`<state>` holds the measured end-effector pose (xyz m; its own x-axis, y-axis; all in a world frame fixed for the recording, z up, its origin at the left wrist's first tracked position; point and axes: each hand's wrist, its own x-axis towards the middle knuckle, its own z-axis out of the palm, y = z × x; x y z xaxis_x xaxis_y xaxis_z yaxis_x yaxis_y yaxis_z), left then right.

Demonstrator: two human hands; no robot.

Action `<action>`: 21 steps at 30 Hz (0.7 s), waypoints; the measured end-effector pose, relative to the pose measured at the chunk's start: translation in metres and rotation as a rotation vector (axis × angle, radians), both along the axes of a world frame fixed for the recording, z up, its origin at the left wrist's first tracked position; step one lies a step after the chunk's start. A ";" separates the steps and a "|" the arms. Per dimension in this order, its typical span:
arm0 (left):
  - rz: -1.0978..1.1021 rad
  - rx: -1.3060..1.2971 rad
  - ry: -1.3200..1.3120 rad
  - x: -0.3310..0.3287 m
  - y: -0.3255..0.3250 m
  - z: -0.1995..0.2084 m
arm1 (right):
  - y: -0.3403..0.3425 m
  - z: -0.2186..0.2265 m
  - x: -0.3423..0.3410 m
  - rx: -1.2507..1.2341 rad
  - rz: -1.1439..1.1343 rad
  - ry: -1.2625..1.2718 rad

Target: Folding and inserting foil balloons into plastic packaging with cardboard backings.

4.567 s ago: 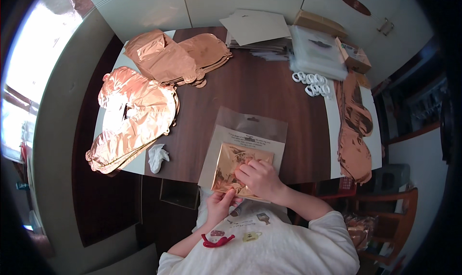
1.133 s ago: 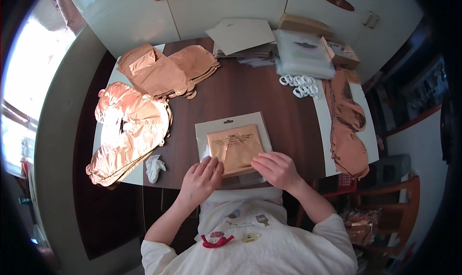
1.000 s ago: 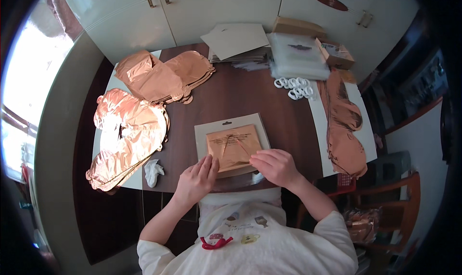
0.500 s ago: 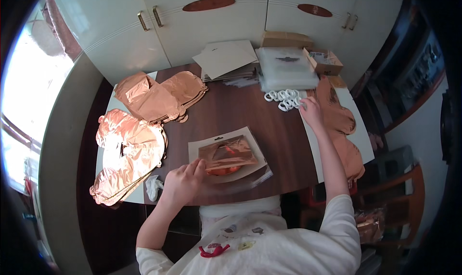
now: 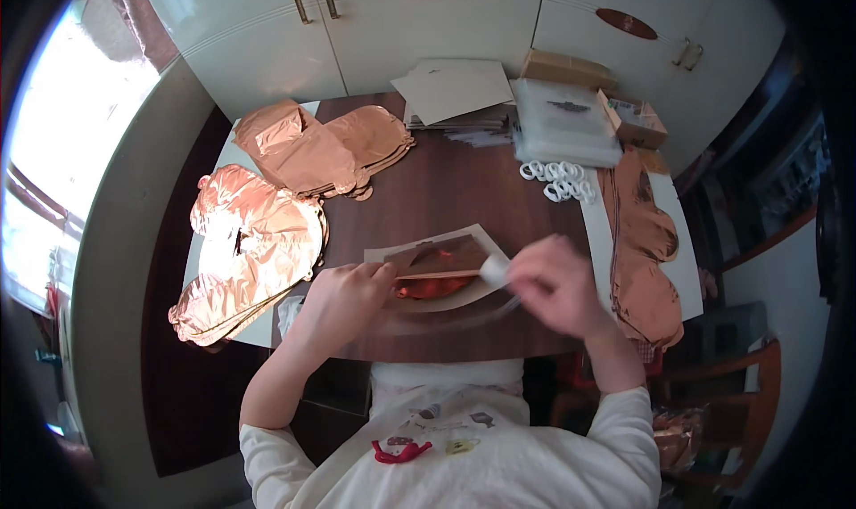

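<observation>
In front of me a folded copper-coloured foil balloon [image 5: 450,248] lies on a pale card [image 5: 489,242]. My left hand [image 5: 350,297] pinches the foil's near-left edge, which is lifted and looks like a thin line. Red-orange shiny foil [image 5: 434,288] shows beneath that edge. Just right of the card, my right hand [image 5: 557,282] is closed on a small white ring [image 5: 495,271], blurred by motion; it resembles the white rings [image 5: 558,180] piled at the back right.
Stacks of flat copper foil balloons lie on the left [image 5: 259,233], back left [image 5: 303,157] and right [image 5: 644,250]. Grey-white cards [image 5: 455,90] stand at the back beside a pile of clear plastic bags [image 5: 566,126] and an open cardboard box [image 5: 635,121]. A crumpled white piece [image 5: 288,313] is near my left forearm.
My right hand has come back from the ring pile to beside the card, now with a white ring in it. My left hand has lifted the foil's edge. The view has shifted slightly.
</observation>
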<state>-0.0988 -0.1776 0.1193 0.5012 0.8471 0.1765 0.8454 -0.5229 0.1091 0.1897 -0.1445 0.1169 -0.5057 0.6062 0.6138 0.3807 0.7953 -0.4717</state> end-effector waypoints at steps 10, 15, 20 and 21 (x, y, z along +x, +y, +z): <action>0.016 0.037 0.069 0.006 -0.007 -0.010 | -0.038 -0.031 -0.057 0.301 -0.224 -0.475; 0.017 0.050 0.111 0.006 -0.016 -0.021 | -0.050 -0.033 -0.059 0.151 0.013 -0.391; 0.013 0.135 0.142 0.012 -0.023 -0.030 | -0.047 -0.057 -0.078 0.003 0.120 -0.333; 0.010 0.135 0.143 0.013 -0.024 -0.032 | -0.047 -0.062 -0.079 -0.058 0.092 -0.398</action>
